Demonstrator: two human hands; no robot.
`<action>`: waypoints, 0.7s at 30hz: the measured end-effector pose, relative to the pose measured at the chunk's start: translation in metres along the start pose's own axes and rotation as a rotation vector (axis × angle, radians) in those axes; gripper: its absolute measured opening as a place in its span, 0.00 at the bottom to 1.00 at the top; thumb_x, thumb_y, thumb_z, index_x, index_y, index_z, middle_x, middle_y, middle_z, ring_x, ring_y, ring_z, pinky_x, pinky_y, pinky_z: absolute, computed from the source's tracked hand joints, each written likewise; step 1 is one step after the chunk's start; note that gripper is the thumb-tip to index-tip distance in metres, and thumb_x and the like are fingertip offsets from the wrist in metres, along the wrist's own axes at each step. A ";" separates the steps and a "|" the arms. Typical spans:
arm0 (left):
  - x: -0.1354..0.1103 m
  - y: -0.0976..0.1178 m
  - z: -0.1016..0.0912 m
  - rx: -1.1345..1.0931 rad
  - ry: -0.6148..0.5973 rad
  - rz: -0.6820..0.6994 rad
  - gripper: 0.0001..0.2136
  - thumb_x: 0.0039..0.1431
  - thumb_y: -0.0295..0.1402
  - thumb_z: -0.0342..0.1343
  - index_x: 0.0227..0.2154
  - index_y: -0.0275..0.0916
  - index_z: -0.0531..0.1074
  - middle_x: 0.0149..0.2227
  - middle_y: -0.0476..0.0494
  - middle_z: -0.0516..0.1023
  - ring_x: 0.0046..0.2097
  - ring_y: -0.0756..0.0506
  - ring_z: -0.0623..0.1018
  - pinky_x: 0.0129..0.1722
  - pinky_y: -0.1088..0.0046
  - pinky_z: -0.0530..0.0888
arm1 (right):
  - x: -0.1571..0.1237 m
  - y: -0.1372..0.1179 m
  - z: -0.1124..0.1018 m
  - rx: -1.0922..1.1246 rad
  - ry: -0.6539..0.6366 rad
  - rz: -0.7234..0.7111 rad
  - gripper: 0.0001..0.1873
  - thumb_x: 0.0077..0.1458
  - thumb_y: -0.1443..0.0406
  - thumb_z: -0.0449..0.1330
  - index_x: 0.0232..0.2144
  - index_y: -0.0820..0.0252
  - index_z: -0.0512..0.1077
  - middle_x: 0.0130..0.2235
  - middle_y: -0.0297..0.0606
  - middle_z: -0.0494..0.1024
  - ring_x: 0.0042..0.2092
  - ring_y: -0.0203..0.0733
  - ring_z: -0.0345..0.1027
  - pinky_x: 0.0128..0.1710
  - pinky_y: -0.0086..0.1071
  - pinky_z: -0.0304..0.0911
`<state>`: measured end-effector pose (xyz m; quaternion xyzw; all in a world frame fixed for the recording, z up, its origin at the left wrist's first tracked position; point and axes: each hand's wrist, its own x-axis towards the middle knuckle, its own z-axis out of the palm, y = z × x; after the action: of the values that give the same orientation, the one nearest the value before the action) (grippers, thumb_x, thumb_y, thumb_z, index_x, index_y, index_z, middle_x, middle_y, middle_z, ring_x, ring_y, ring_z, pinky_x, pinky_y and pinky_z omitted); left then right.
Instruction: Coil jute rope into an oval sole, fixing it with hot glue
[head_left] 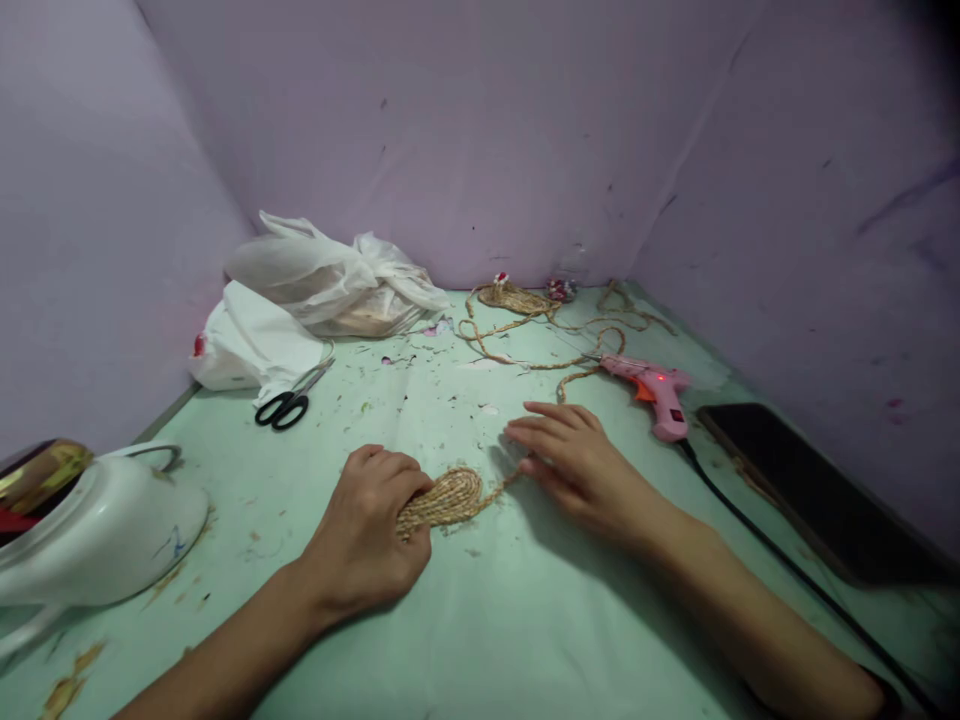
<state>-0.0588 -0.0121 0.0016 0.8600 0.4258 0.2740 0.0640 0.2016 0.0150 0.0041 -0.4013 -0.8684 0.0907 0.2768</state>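
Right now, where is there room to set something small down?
On the table, between your forearms, nearer you than the coiled rope. Another gap, between scissors and right hand, has scraps. Crowded: the right side, with glue gun and phone.

Left hand (367, 530) closed round flat oblong coil of braided straw-coloured cord (454, 492), on pale green tabletop (480, 650). Single strand runs from coil to right hand (574, 465); fingers extended, grip on strand unclear. Pink glue gun with orange trigger (667, 390), red light lit, beyond right hand; black cable trails toward near edge. Black rectangular phone (810, 490) right of cable. Black-handled metal scissors (285, 408), far left, beside crumpled white sheet (259, 345). Second straw-coloured coil (516, 298) near back wall.
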 end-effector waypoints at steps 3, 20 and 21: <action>0.001 0.000 0.000 -0.016 -0.017 -0.007 0.14 0.39 0.23 0.53 0.32 0.35 0.73 0.33 0.42 0.76 0.36 0.42 0.75 0.47 0.51 0.66 | 0.002 -0.008 0.010 -0.089 -0.121 -0.037 0.11 0.60 0.64 0.55 0.43 0.57 0.73 0.44 0.43 0.79 0.56 0.55 0.62 0.54 0.54 0.45; 0.005 0.001 -0.002 -0.067 -0.061 -0.052 0.13 0.39 0.23 0.51 0.31 0.37 0.73 0.31 0.43 0.77 0.34 0.42 0.75 0.43 0.53 0.69 | 0.002 -0.013 0.020 -0.130 -0.046 -0.156 0.13 0.62 0.64 0.53 0.28 0.61 0.73 0.27 0.37 0.75 0.31 0.40 0.67 0.45 0.39 0.58; 0.005 0.001 -0.002 -0.064 -0.065 -0.050 0.13 0.39 0.23 0.51 0.30 0.37 0.73 0.31 0.43 0.77 0.34 0.42 0.75 0.43 0.53 0.70 | 0.002 -0.013 0.021 -0.137 -0.036 -0.154 0.12 0.62 0.65 0.53 0.28 0.61 0.73 0.27 0.38 0.75 0.31 0.40 0.67 0.43 0.39 0.58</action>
<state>-0.0564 -0.0094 0.0058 0.8549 0.4360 0.2578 0.1120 0.1806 0.0096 -0.0072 -0.3498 -0.9056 0.0171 0.2392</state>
